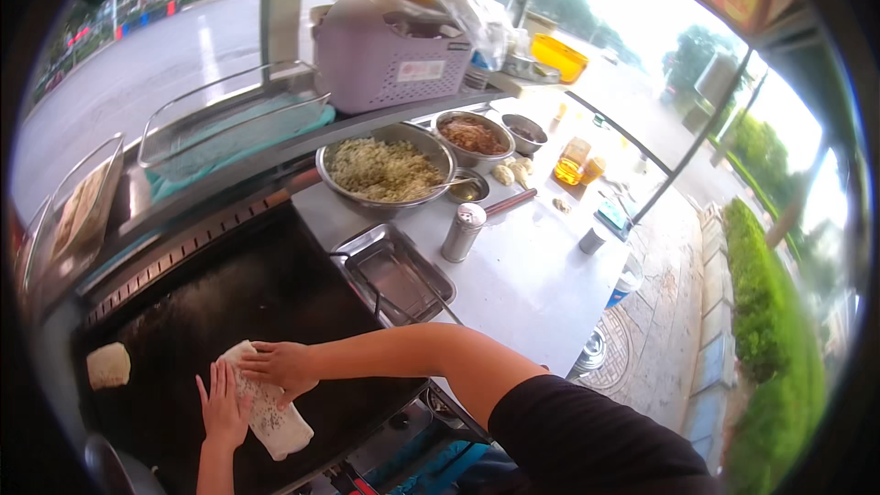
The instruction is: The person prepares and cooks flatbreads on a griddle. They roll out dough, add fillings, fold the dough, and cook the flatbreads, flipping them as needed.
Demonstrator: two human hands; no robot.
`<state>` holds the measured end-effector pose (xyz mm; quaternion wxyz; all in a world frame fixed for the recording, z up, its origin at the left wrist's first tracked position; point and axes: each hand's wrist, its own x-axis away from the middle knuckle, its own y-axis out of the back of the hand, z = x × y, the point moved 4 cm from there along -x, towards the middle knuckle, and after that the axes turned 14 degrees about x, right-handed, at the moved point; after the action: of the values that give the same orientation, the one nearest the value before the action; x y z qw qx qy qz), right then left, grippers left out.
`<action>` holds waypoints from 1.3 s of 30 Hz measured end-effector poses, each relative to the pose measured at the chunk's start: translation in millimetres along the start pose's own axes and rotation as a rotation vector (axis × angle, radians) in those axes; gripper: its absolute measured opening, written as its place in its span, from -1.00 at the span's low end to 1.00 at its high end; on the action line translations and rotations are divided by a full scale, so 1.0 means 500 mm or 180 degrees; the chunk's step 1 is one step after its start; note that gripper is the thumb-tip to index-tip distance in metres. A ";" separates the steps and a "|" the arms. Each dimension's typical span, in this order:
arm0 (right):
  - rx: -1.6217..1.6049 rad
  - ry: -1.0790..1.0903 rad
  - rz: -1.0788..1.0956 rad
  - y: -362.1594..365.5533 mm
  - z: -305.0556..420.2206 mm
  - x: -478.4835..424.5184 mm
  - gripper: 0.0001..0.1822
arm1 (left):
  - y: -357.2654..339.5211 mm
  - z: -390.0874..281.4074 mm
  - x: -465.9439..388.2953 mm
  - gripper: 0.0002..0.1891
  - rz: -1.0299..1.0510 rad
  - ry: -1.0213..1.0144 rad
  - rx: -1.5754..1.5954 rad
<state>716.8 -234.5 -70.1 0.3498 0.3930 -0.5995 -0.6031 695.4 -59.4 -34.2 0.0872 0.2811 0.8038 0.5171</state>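
A long flat piece of dough (275, 419) sprinkled with dark seeds lies on a black griddle (247, 289). My left hand (225, 404) rests flat along its left edge, fingers apart. From the right, my right hand (282, 366) lies palm down across the dough's upper part, fingers extended. Neither hand appears to grip the dough; the undersides of both palms are hidden. A smaller, pale piece of dough (108, 365) sits apart at the griddle's left side.
Right of the griddle are a metal tray (402, 275), a shaker (464, 232), a rolling pin (510, 202), a bowl of chopped filling (385, 168), a bowl of reddish filling (471, 135) and oil bottles (570, 161). Wire baskets (234, 124) and a purple basket (388, 62) stand behind.
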 end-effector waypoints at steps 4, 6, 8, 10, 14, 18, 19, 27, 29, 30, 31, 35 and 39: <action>-0.0096 0.0169 -0.0170 0.083 0.031 0.033 0.10 | 0.011 -0.014 0.006 -0.27 -0.0089 -0.0261 -0.0113; -0.0184 0.0324 0.0043 0.041 0.043 0.059 0.07 | 0.007 -0.016 0.003 -0.28 0.0129 -0.0137 -0.0021; -0.0159 0.0447 0.0093 0.021 0.055 0.085 0.11 | 0.012 -0.048 0.018 -0.25 -0.0020 -0.0445 0.0007; -0.0468 0.0630 0.0287 0.023 0.071 0.110 0.10 | 0.000 -0.056 0.037 -0.23 0.0140 -0.0554 0.0076; -0.0114 0.0569 0.0332 0.071 0.069 0.108 0.06 | -0.017 -0.036 0.083 -0.19 0.0520 -0.0430 -0.0034; 0.0063 0.0082 0.0014 0.138 0.065 0.162 -0.05 | 0.015 -0.053 0.090 -0.23 0.0051 -0.0556 -0.0554; -0.0149 -0.0218 0.0218 0.212 0.079 0.159 -0.08 | 0.062 -0.045 0.124 -0.24 -0.0343 -0.0503 -0.0562; 0.0003 -0.2754 0.0109 0.340 0.190 0.575 -0.10 | 0.158 0.006 0.406 -0.30 -0.1845 0.0516 -0.0129; 0.0003 -0.3188 -0.0094 0.318 0.236 0.687 -0.15 | 0.108 -0.005 0.393 -0.35 -0.1747 0.0546 0.0105; -0.0068 -0.3340 -0.0171 0.306 0.256 0.722 -0.18 | 0.082 -0.011 0.372 -0.37 -0.1688 0.0558 0.0217; -0.0236 -0.3637 0.0006 0.292 0.275 0.727 -0.22 | 0.069 -0.029 0.344 -0.42 -0.1597 0.0517 0.0265; -0.0774 -0.2970 0.0201 0.280 0.288 0.557 -0.29 | 0.001 -0.072 0.191 -0.46 -0.1094 0.0176 0.0706; -0.0389 -0.1595 0.0130 0.255 0.217 0.275 -0.35 | -0.039 -0.076 0.021 -0.43 -0.0863 -0.0083 0.1154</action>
<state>552.5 -313.2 46.7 0.2255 0.1972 -0.6378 -0.7096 663.0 -89.5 -32.6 0.1143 0.1883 0.9128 0.3440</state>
